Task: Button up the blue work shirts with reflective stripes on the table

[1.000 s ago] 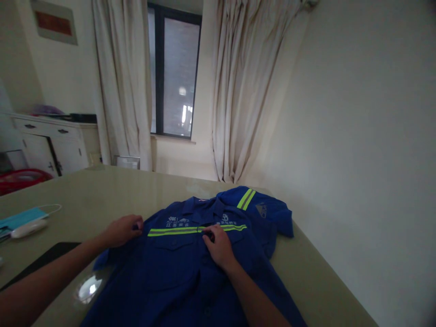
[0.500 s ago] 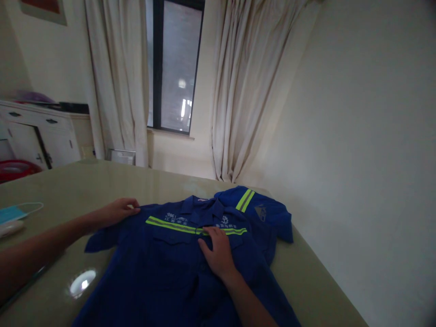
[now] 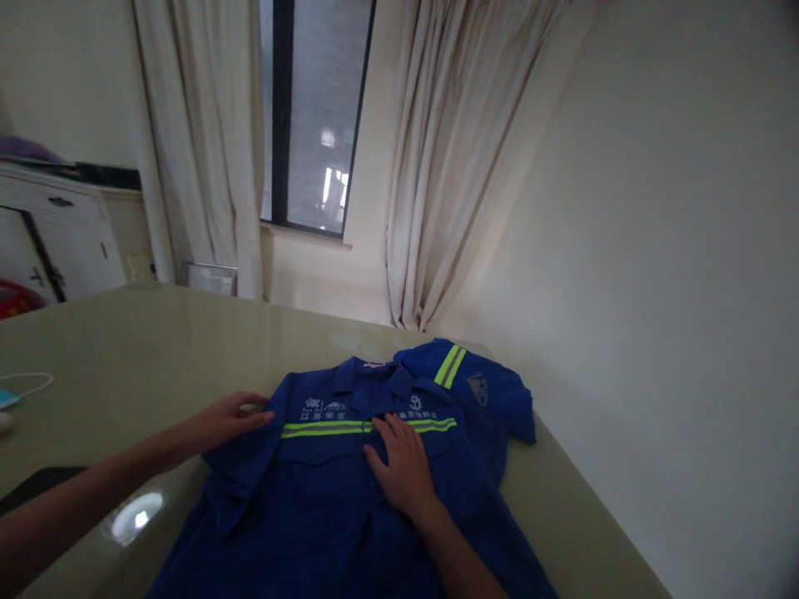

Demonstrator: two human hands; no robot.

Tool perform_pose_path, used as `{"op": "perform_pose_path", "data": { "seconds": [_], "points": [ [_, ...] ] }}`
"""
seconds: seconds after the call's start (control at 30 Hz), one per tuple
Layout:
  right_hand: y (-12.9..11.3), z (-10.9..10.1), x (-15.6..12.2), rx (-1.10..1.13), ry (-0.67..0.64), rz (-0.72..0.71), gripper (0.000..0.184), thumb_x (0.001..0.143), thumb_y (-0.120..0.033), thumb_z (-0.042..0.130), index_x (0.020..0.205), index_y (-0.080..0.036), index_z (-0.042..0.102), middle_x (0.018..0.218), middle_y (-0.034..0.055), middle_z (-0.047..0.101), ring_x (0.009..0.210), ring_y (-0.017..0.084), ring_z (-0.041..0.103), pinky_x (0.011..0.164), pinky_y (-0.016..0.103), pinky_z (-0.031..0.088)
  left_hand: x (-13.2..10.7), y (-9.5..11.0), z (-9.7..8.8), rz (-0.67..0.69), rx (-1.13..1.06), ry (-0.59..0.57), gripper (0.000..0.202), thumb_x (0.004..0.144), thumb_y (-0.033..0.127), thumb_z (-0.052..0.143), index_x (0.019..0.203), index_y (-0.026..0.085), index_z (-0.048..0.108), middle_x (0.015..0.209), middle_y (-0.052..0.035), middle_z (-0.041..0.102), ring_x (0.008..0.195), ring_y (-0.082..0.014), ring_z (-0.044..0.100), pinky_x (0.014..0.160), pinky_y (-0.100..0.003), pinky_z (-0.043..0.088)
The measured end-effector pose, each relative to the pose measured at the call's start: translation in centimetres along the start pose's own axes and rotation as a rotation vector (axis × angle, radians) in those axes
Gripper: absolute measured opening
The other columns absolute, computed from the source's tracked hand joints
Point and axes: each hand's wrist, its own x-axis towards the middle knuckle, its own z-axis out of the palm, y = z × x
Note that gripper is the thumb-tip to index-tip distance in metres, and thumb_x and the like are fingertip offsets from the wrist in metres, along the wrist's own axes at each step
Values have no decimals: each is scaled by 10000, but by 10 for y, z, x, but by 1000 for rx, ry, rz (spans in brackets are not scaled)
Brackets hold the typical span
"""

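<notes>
A blue short-sleeved work shirt (image 3: 318, 499) lies front up on the table, with a yellow-green reflective stripe and pale printed lettering across its chest. My left hand (image 3: 234, 418) is at the shoulder edge of the sleeve on the left, its fingers stretched out and touching the cloth. That sleeve hangs bent down beside the body of the shirt. Flat on the chest, near the front opening, rests my right hand (image 3: 403, 466) with fingers spread. Behind the shirt's right shoulder lies more blue cloth (image 3: 499, 391) with a stripe and a logo; whether it is a separate garment I cannot tell.
The glossy greenish table (image 3: 156, 349) runs along the wall on the right. At the left edge are part of a light-blue face mask (image 3: 7, 399) and a dark object (image 3: 43, 482) under my forearm. Curtains (image 3: 205, 150), a window and a white cabinet (image 3: 68, 233) stand beyond.
My left hand has moved slightly right and down, and the left sleeve has swung in from sticking outward to lying against the shirt. My right hand stays on the chest. The view has turned slightly.
</notes>
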Motion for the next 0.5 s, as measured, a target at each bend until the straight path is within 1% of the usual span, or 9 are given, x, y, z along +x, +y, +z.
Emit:
{"op": "perform_pose_path", "data": {
  "seconds": [0.07,0.13,0.17,0.2,0.27,0.33,0.4,0.47,0.5],
  "points": [
    [0,0,0,-4,-4,2,470,953,-452,581,1405,-322,592,1503,81,543,1423,316,444,1170,502,314,1,-3,14,125,169,-17,706,613,747,690,1064,205,712,1143,-115,741,1046,-315,693,913,-387,566],
    [1,0,0,-9,-12,4,472,958,-449,573,1411,-315,587,1509,82,537,1427,316,439,1170,502,313,-2,-1,23,257,340,30,568,652,659,674,998,210,693,1130,-124,723,1072,-318,662,975,-402,511],
    [1,0,0,-10,-13,0,471,960,-448,570,1412,-316,586,1510,81,536,1427,315,439,1171,502,312,-5,2,25,298,393,43,488,669,615,657,951,217,676,1090,-116,723,1057,-312,654,977,-405,495],
    [1,0,0,-10,-11,-4,469,960,-448,569,1410,-318,587,1508,80,538,1427,314,441,1171,503,311,-7,6,26,318,419,34,416,688,582,629,901,225,652,1033,-100,723,1022,-301,651,952,-400,492],
    [2,0,0,-12,0,-12,463,960,-442,569,1407,-321,589,1502,80,545,1423,312,445,1168,502,313,-9,13,22,309,395,-24,337,719,562,568,800,235,586,897,-56,700,900,-268,644,834,-363,503],
    [2,0,0,-17,5,-18,465,964,-442,562,1411,-316,585,1504,82,544,1424,310,445,1166,499,314,-9,19,12,265,329,-71,340,707,577,560,740,240,531,789,-12,651,802,-243,618,712,-318,485],
    [2,0,0,-26,3,-19,468,969,-447,551,1417,-314,578,1510,80,537,1428,306,439,1166,493,312,-7,19,-7,235,317,-66,318,673,539,601,725,237,517,745,13,615,782,-229,595,671,-286,461],
    [-1,2,1,-42,-4,-19,464,980,-449,528,1419,-306,575,1513,82,534,1434,300,431,1169,485,305,-6,17,-31,255,420,1,213,703,427,592,734,224,534,751,20,606,821,-213,587,729,-268,460],
    [-3,4,2,-52,-2,-16,459,987,-445,514,1417,-298,576,1512,85,535,1437,299,426,1171,483,301,-6,15,-42,271,513,63,140,747,353,549,743,213,549,768,15,605,844,-205,586,782,-269,460]
  ]
}}
